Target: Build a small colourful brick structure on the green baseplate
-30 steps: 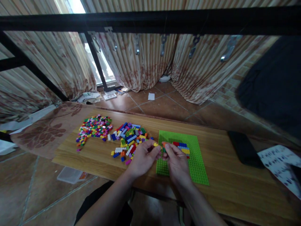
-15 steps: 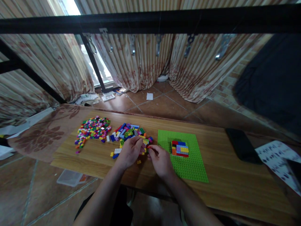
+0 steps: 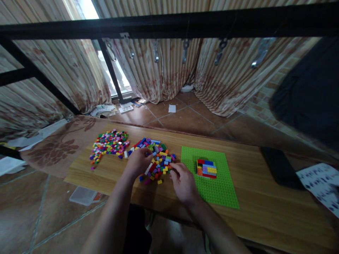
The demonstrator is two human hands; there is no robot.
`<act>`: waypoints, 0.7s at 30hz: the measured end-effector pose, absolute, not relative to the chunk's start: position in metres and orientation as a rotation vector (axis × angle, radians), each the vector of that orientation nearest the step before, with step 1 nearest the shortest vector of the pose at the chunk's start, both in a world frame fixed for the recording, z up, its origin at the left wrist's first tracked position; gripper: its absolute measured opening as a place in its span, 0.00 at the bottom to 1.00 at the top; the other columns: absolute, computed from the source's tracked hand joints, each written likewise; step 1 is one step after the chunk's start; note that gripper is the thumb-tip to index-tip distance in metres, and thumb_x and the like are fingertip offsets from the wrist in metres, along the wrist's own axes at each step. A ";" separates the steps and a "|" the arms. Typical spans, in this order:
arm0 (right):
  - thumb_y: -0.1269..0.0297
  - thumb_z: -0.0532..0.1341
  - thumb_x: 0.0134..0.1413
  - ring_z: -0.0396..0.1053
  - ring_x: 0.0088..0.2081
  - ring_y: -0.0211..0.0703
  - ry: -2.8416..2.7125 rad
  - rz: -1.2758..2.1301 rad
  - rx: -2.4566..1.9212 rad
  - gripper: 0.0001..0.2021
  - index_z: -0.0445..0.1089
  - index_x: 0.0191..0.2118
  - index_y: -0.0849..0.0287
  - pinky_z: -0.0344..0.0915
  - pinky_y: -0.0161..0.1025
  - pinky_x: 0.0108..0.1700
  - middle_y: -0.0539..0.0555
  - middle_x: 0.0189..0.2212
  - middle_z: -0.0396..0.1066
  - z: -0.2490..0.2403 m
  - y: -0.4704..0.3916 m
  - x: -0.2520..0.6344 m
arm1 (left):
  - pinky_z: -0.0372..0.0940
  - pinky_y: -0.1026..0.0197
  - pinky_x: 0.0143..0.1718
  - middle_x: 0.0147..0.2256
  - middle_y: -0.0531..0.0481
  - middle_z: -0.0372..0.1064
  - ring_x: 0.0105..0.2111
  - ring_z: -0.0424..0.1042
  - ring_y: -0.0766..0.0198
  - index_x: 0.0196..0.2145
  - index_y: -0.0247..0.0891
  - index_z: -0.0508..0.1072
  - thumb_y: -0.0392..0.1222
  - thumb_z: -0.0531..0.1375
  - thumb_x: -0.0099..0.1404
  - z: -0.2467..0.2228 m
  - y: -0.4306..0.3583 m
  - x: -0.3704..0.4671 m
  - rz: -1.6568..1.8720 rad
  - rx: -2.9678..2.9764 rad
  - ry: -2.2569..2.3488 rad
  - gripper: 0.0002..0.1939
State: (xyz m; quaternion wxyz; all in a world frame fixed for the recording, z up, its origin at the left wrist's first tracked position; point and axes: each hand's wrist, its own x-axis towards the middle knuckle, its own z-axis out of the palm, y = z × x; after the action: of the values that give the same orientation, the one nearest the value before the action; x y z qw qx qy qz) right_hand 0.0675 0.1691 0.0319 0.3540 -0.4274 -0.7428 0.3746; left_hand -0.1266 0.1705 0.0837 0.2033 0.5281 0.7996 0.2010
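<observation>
My left hand (image 3: 139,163) reaches over the left side of a heap of mixed toy building bricks (image 3: 160,160), thumb and fingers slightly apart. The back of the hand hides part of its fingers. At the heap's right edge, my right hand (image 3: 182,181) is closed in a pinch on a small red brick (image 3: 171,165), mostly covered by the fingertips. Just right of that hand lies a green baseplate (image 3: 218,194). On it sits a small block of red, blue, yellow, orange and lilac bricks (image 3: 207,169). A single yellow brick (image 3: 159,182) rests in front of the heap.
A second pile of smaller colourful bricks (image 3: 111,143) is at the table's left. A black phone-like slab (image 3: 280,167) and a printed sheet (image 3: 319,187) lie on the right. A dark metal bar (image 3: 169,23) with hanging hooks crosses beyond the wooden table (image 3: 254,190). A clear plastic box (image 3: 82,195) is on the floor.
My left hand has drawn away from my right hand, leftward across the heap, uncovering bricks in its middle. My right hand stays near the heap's right edge. The view has shifted slightly.
</observation>
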 end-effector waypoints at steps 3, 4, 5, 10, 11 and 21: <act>0.72 0.52 0.57 0.69 0.42 0.46 -1.946 0.893 -1.072 0.15 0.70 0.47 0.57 0.68 0.45 0.46 0.57 0.40 0.69 0.034 0.168 0.069 | 0.58 0.63 0.28 0.24 0.50 0.72 0.26 0.70 0.61 0.38 0.38 0.77 0.45 0.58 0.56 0.085 0.177 -0.125 0.483 1.493 2.352 0.14; 0.73 0.52 0.57 0.69 0.43 0.46 -1.954 0.866 -1.061 0.15 0.69 0.47 0.57 0.68 0.45 0.47 0.57 0.41 0.69 0.035 0.168 0.070 | 0.58 0.63 0.29 0.26 0.50 0.73 0.27 0.71 0.60 0.40 0.39 0.77 0.45 0.58 0.57 0.085 0.180 -0.124 0.487 1.508 2.370 0.15; 0.73 0.52 0.57 0.69 0.43 0.45 -1.960 0.842 -1.050 0.15 0.69 0.47 0.57 0.68 0.45 0.47 0.57 0.41 0.69 0.036 0.167 0.071 | 0.59 0.63 0.30 0.27 0.50 0.74 0.28 0.71 0.60 0.42 0.39 0.76 0.45 0.58 0.58 0.085 0.183 -0.122 0.495 1.526 2.384 0.16; 0.73 0.52 0.57 0.69 0.44 0.44 -2.001 0.795 -0.972 0.13 0.70 0.45 0.58 0.68 0.42 0.48 0.57 0.42 0.69 0.041 0.162 0.075 | 0.63 0.60 0.36 0.31 0.48 0.76 0.35 0.74 0.57 0.49 0.42 0.73 0.46 0.56 0.60 0.075 0.197 -0.111 0.419 1.660 2.454 0.20; 0.73 0.52 0.57 0.69 0.44 0.44 -2.015 0.792 -0.955 0.13 0.70 0.45 0.58 0.68 0.42 0.47 0.57 0.42 0.69 0.042 0.160 0.076 | 0.64 0.59 0.37 0.32 0.47 0.76 0.36 0.74 0.55 0.49 0.42 0.73 0.46 0.56 0.60 0.073 0.199 -0.109 0.383 1.689 2.467 0.19; 0.71 0.51 0.60 0.71 0.42 0.41 -2.033 0.699 -0.871 0.13 0.71 0.45 0.57 0.70 0.38 0.44 0.56 0.42 0.71 0.052 0.154 0.088 | 0.65 0.56 0.39 0.34 0.44 0.74 0.36 0.73 0.54 0.41 0.36 0.74 0.46 0.57 0.60 0.080 0.201 -0.113 0.553 1.760 2.360 0.14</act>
State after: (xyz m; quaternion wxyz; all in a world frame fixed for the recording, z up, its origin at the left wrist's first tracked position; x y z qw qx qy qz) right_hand 0.0880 0.1541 0.0519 0.3996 -0.3443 -0.8034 0.2764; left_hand -0.1128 0.2012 0.0797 0.0732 0.5861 0.7857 0.1840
